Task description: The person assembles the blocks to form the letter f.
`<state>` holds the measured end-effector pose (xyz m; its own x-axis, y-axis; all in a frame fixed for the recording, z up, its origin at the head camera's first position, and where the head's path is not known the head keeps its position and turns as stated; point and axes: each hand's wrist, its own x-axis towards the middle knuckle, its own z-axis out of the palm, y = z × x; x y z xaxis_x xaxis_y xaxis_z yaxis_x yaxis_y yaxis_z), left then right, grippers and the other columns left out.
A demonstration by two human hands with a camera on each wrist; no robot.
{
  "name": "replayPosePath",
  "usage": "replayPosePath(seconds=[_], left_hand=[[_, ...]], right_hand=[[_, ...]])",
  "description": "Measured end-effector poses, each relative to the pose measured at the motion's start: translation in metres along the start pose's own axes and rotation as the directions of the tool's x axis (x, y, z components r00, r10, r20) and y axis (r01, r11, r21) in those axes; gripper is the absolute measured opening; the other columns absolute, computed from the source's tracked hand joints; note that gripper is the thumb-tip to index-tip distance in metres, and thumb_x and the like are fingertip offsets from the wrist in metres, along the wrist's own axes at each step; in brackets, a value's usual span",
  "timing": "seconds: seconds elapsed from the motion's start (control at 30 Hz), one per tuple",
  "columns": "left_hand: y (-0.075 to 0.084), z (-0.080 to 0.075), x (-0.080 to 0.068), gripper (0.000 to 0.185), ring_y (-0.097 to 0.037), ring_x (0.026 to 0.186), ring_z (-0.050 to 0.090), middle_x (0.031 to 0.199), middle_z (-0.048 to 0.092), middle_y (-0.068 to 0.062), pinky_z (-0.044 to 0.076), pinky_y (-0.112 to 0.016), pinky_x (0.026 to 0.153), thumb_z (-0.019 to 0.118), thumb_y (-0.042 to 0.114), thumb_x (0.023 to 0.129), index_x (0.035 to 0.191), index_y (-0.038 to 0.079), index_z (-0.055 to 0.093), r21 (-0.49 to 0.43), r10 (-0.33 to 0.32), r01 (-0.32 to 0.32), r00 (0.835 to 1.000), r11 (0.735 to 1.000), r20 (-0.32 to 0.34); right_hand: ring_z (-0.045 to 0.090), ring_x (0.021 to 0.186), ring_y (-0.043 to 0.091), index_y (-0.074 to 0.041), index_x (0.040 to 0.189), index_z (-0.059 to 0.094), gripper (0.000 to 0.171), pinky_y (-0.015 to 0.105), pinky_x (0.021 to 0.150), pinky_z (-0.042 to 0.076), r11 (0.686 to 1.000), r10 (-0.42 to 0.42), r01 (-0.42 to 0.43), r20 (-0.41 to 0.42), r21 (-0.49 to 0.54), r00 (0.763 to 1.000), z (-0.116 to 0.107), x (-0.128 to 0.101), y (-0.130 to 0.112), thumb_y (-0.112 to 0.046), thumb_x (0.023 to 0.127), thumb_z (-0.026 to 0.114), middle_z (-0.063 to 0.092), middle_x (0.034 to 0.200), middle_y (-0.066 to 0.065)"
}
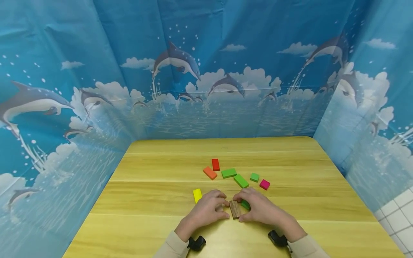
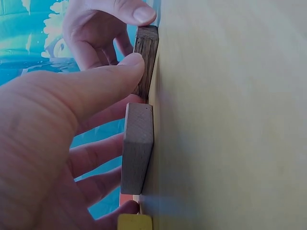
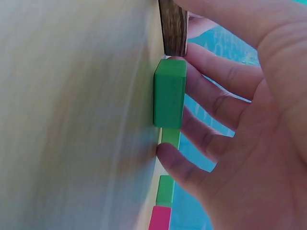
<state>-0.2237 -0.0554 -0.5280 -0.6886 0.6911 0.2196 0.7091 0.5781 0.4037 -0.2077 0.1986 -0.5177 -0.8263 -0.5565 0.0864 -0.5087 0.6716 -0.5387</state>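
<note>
Brown block (image 1: 235, 209) is being pinched flat on the wooden table (image 1: 155, 200) between the left hand (image 1: 206, 209) and right hand (image 1: 259, 209), beside a green block (image 1: 246, 205). Aligning seems underway; steady sideways nudging is being called for.

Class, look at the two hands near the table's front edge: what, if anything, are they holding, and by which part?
Both the left hand and right hand pinch the dark block by its long sides, as it lies flat on the table.
</note>
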Motion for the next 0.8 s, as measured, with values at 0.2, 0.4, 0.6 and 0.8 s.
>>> replayPosePath(seconds=[0.2,0.4,0.6,0.8], left_hand=[[-0.001,-0.001,-0.001,0.029,-0.011,0.116,0.057,0.126,0.063,0.002,0.047,-0.031,0.100,0.082,0.040,0.085,0.107,0.020,0.078,-0.027,0.002,-0.002,1.000,1.000,-0.006],[-0.003,0.001,-0.001,0.027,-0.011,0.115,0.057,0.126,0.063,0.003,0.047,-0.031,0.100,0.083,0.039,0.084,0.104,0.021,0.078,-0.029,0.002,-0.002,1.000,1.000,-0.009],[-0.003,0.001,0.000,0.027,-0.010,0.117,0.057,0.126,0.064,0.002,0.047,-0.031,0.101,0.083,0.039,0.084,0.104,0.021,0.078,-0.035,0.009,-0.009,1.000,0.999,-0.011],[-0.005,-0.001,-0.002,0.027,-0.012,0.119,0.056,0.128,0.063,0.001,0.046,-0.033,0.102,0.081,0.038,0.086,0.107,0.021,0.078,-0.072,-0.014,0.014,1.000,0.997,0.004]], right_hand=[[0.052,0.106,0.010,-0.025,0.121,0.064,0.061,0.043,0.092,0.048,0.999,-0.003,0.003,-0.022,-0.032,1.000,0.004,0.001,-0.006,-0.049,0.071,0.090,0.058,0.110,-0.014],[0.051,0.111,0.011,-0.024,0.122,0.065,0.063,0.047,0.094,0.046,0.999,-0.006,0.005,-0.023,-0.040,1.000,0.003,0.000,-0.010,-0.052,0.070,0.089,0.058,0.116,-0.013],[0.051,0.106,0.011,-0.024,0.123,0.068,0.063,0.042,0.089,0.048,0.998,-0.004,0.002,-0.032,-0.065,0.999,0.003,-0.002,-0.011,-0.054,0.070,0.088,0.057,0.114,-0.011],[0.051,0.104,0.010,-0.027,0.121,0.068,0.061,0.040,0.087,0.048,0.997,0.000,-0.002,-0.030,-0.075,1.000,0.006,-0.001,-0.009,-0.056,0.071,0.087,0.056,0.113,-0.013]])
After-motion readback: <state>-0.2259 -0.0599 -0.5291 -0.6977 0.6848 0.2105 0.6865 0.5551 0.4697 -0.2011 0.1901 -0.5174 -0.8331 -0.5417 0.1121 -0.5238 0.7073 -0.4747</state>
